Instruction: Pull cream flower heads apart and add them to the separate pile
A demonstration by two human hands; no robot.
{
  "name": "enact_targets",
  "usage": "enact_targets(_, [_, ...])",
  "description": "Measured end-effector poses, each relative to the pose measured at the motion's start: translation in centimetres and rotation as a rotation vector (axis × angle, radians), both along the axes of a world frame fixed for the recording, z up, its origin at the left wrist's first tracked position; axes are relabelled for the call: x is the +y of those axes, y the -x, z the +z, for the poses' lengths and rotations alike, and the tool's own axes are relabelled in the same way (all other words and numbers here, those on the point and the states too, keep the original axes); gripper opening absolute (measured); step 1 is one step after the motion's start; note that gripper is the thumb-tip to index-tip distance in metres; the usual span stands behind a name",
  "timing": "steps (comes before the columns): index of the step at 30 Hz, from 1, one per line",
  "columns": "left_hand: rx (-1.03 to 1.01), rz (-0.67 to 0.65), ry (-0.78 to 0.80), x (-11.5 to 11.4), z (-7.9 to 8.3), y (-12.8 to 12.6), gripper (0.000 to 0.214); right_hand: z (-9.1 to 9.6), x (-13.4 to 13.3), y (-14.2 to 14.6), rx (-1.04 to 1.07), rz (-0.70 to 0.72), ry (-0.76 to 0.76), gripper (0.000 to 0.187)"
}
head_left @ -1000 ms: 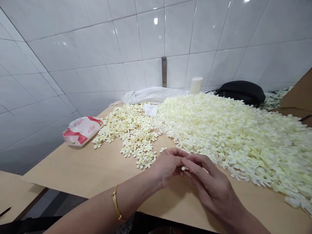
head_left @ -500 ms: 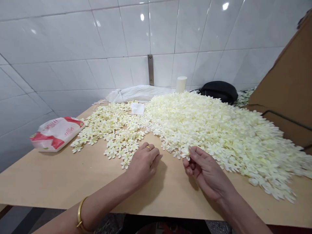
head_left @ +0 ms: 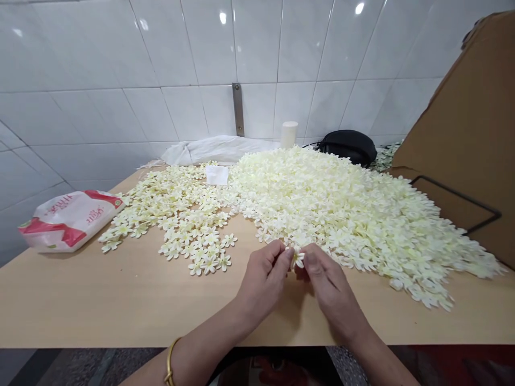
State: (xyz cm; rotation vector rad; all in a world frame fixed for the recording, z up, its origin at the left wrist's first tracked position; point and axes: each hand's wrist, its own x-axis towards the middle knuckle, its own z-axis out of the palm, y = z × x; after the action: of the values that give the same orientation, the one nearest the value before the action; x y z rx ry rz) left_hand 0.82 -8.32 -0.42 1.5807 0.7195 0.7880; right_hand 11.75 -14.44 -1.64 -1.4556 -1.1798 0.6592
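Observation:
Between my two hands, over the front of the table, is a small white artificial flower [head_left: 298, 260] with a yellowish centre. My left hand [head_left: 267, 273] pinches its left side between thumb and forefinger. On the other side, my right hand [head_left: 328, 279] grips it the same way, its lower fingers curled underneath and partly hidden. Just behind the hands spreads a large heap of pale flowers [head_left: 322, 203]. To the left lies a thinner group of flowers [head_left: 189, 214], single blooms flat on the wood.
A red and white plastic packet [head_left: 72, 220] lies at the table's left. Behind the flowers are a white paper piece [head_left: 217, 175], a white cylinder [head_left: 289, 134], white sheeting [head_left: 217, 150] and a black case [head_left: 349, 147]. Cardboard [head_left: 462, 123] stands at right, against a tiled wall.
My left hand has moved right from beside the smaller group and now grips the flower together with my right hand. Another flower lies where the left hand was. The view has shifted slightly right.

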Motion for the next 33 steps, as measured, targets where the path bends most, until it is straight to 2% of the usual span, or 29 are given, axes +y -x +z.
enact_targets(3, [-0.022, 0.016, -0.026, -0.7, 0.0, 0.0, 0.033, -0.1, 0.0, 0.2, 0.083, 0.038, 0.070, 0.046])
enact_targets(8, [-0.195, -0.076, 0.312, -1.3, -0.2, -0.4, 0.035, -1.2, -0.5, 0.2, 0.695, 0.151, 0.162, 0.051])
enact_targets(11, [-0.206, -0.077, 0.382, -1.2, -0.5, -0.4, 0.037, -1.5, -0.2, 0.3, 0.797, 0.126, 0.206, 0.051])
enact_targets(13, [-0.111, 0.041, 0.266, -1.3, -0.8, -0.1, 0.035, -1.3, 0.1, 0.6, 0.752, 0.072, 0.227, 0.050])
enact_targets(15, [-0.005, 0.220, -0.013, -1.5, -1.3, 0.4, 0.024, -0.8, 0.4, 0.8, 0.683, 0.021, 0.225, 0.051])
enact_targets(16, [0.012, 0.253, -0.183, -1.5, -1.6, 0.7, 0.018, -0.6, 0.5, 0.8, 0.678, 0.003, 0.217, 0.051])
enact_targets(17, [0.021, 0.237, -0.360, -1.5, -1.9, 0.9, 0.023, -0.4, 0.7, 0.8, 0.672, -0.005, 0.211, 0.052])
enact_targets(19, [0.029, 0.119, -0.642, -1.3, -2.4, 1.3, 0.034, -0.1, 0.8, 0.7, 0.669, 0.020, 0.199, 0.053])
enact_targets(20, [0.031, 0.080, -0.725, -1.3, -2.5, 1.4, 0.034, -0.1, 0.8, 0.7, 0.671, 0.049, 0.202, 0.054])
enact_targets(22, [0.032, 0.067, -0.756, -1.2, -2.5, 1.4, 0.028, -0.1, 0.6, 0.7, 0.677, 0.107, 0.216, 0.055])
enact_targets(24, [0.025, 0.096, -0.629, -1.1, -2.2, 1.3, 0.019, -0.4, 0.4, 0.7, 0.658, 0.149, 0.236, 0.055])
enact_targets(25, [0.019, 0.098, -0.509, -1.1, -2.0, 1.3, 0.014, -0.6, 0.3, 0.6, 0.620, 0.156, 0.234, 0.055])
enact_targets(27, [-0.029, 0.081, -0.157, -1.1, -1.6, 1.1, 0.008, -0.8, 0.1, 0.3, 0.486, 0.120, 0.204, 0.053])
enact_targets(30, [-0.210, 0.027, 0.412, -0.9, -1.4, 0.8, 0.011, -0.8, -0.1, -0.4, 0.250, -0.026, 0.106, 0.044])
enact_targets(31, [-0.272, 0.005, 0.536, -0.8, -1.4, 0.7, 0.013, -0.7, -0.2, -0.6, 0.216, -0.038, 0.086, 0.038])
enact_targets(33, [-0.341, -0.032, 0.667, -0.7, -1.6, 0.6, 0.015, -0.4, -0.3, -0.9, 0.231, 0.064, 0.083, 0.031])
